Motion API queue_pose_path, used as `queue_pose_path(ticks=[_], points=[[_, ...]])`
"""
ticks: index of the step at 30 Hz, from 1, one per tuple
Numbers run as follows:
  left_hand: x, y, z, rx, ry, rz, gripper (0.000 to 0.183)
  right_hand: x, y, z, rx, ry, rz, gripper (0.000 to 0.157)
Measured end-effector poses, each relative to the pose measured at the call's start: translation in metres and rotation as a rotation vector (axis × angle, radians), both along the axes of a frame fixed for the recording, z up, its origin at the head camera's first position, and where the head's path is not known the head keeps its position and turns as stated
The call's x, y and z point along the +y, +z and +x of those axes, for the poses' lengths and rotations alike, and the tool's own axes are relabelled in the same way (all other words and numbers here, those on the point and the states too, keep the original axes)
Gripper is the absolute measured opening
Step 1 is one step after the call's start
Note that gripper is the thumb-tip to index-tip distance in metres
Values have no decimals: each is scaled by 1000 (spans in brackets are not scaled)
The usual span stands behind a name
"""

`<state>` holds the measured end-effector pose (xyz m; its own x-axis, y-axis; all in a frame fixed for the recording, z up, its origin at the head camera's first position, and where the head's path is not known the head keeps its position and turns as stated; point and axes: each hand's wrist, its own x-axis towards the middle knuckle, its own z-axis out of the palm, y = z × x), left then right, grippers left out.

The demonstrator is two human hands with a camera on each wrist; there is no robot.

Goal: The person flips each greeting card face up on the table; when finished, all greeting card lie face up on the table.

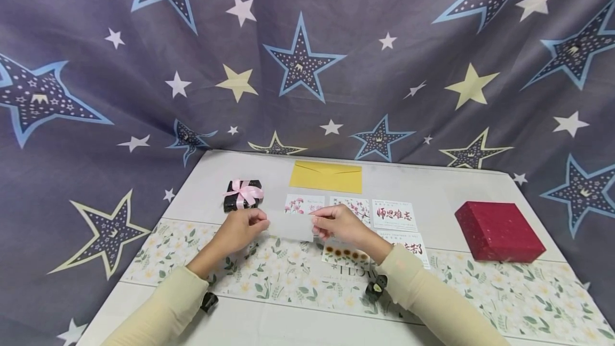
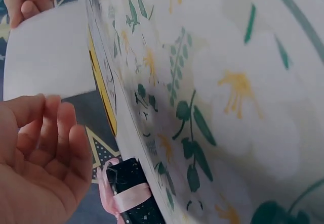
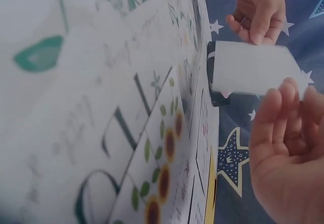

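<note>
A white card (image 1: 290, 227), its visible side blank, is held up over the table between both hands. My left hand (image 1: 239, 232) pinches its left edge between thumb and fingertips. At the opposite edge, my right hand (image 1: 347, 224) pinches it the same way. Behind and beneath it lie a pink-flower card (image 1: 295, 204) and a blossom-branch card (image 1: 353, 206). A sunflower card (image 1: 345, 255) is partly hidden under my right hand and wrist. In the right wrist view the raised card (image 3: 253, 68) spans the gap between the hands.
Two cards with red calligraphy, one upper (image 1: 394, 215) and one lower (image 1: 416, 248), lie right of centre. A yellow envelope (image 1: 326, 177) lies at the back. The black gift box (image 1: 234, 200) with pink ribbon stands left, a red box (image 1: 499, 231) right. A star-patterned curtain (image 1: 298, 116) hangs behind.
</note>
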<state>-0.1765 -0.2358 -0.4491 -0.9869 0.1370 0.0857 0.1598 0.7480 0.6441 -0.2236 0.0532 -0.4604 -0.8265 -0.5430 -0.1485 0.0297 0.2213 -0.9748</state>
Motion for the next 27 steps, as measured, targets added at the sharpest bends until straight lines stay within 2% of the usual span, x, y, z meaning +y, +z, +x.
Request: queue_pose_path(ticks=[6,9,11,17,21,27], points=[[-1,0,-1,-163,14,128,18,5,-1,8,-28,0,-36,38],[-1,0,-2,-234,9,217,26,7,-3,11,-17,-8,-15,36],[-1,-1,-3,-258,-1,238,27,8,-5,13,-8,-7,5,32],[2,-3,-2,-233,-71,179,21,9,-10,20,29,18,80,26],[1,-7,-4,-218,-145,144,33,10,-15,22,63,54,106,35],[2,-12,-4,-261,-218,112,44,13,-17,23,73,102,126,49]])
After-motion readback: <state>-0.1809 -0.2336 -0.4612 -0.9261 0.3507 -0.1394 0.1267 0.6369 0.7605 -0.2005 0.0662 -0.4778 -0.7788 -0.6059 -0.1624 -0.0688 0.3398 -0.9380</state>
